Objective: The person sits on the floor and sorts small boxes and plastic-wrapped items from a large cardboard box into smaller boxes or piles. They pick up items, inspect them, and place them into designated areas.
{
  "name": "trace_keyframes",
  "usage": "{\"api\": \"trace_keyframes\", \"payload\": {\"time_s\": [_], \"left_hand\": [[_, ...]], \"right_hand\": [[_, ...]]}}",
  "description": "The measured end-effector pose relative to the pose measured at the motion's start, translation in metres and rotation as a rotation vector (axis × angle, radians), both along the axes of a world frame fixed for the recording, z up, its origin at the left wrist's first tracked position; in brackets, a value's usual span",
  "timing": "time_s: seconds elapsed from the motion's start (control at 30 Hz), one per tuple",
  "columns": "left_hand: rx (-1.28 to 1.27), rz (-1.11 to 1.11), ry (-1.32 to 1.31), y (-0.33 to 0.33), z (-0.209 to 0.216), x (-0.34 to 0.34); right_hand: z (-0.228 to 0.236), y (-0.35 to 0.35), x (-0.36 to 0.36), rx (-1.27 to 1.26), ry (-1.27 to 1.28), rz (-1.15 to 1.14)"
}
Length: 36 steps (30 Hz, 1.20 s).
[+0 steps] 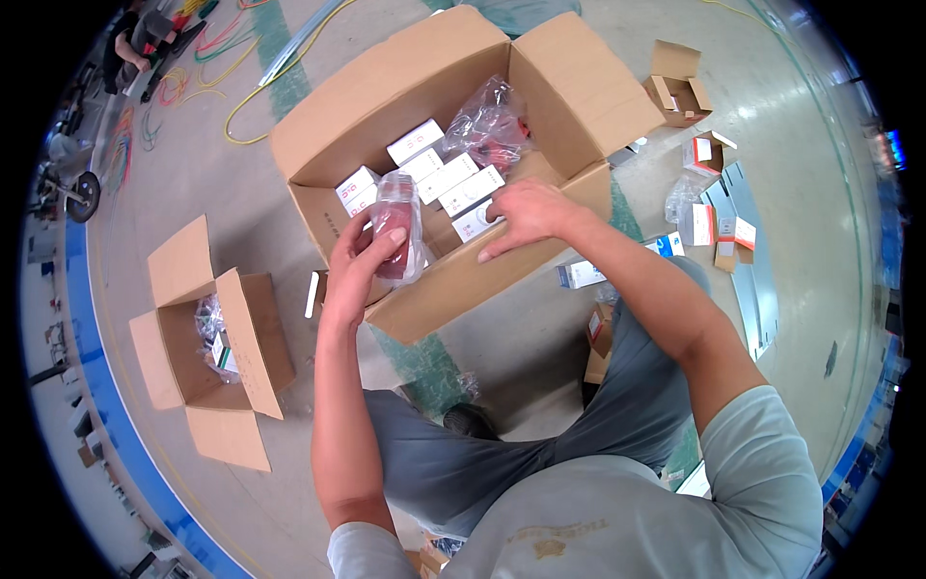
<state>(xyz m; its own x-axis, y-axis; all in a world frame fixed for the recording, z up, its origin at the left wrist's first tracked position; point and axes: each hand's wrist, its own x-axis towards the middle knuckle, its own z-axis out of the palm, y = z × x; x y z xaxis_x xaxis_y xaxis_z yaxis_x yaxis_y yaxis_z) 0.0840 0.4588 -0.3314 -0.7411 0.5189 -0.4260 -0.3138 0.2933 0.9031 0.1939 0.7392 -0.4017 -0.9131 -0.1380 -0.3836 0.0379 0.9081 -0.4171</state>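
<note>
A large open cardboard box (444,301) stands on the floor in front of me, holding several small white cartons (416,142) and, in its far right part, clear plastic bags (488,118) with something red inside. My left hand (359,262) is closed around a clear plastic bag with a dark red item (396,214), raised over the near left rim; the item's kind is not clear. My right hand (529,218) wraps over the near wall, thumb outside, fingers inside against the nearest white carton (474,224). Those fingertips are partly hidden.
At left sits a smaller open cardboard box (275,323) with plastic wrap and a carton inside. Small opened boxes (681,96), plastic wrap (683,198) and pale metal strips (755,280) lie at right. Hoses (231,118) cross the floor; another person (135,43) is far left.
</note>
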Motion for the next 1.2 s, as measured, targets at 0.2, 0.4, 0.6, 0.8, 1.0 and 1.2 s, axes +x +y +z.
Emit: {"api": "trace_keyframes", "payload": {"time_s": [0.2,0.4,0.6,0.8,1.0,1.2], "left_hand": [[-0.209,-0.218,0.018,0.003,-0.035,-0.009],[-0.377,-0.273,0.019,0.002,-0.059,-0.009],[-0.126,0.082,0.050,-0.005,-0.041,-0.061],[-0.107,0.321,0.237,-0.011,-0.028,-0.091],[-0.508,0.108,0.420,-0.005,-0.043,-0.095],[-0.695,-0.086,0.475,0.008,-0.051,-0.097]], "right_hand": [[-0.003,-0.002,-0.002,-0.011,-0.018,-0.004],[-0.002,-0.002,-0.004,0.003,-0.007,0.000],[-0.008,-0.003,-0.005,-0.023,0.064,-0.044],[-0.007,-0.003,-0.010,0.043,0.011,-0.035],[-0.009,-0.003,-0.009,0.042,0.031,-0.055],[-0.008,-0.005,-0.010,0.054,0.057,-0.052]]}}
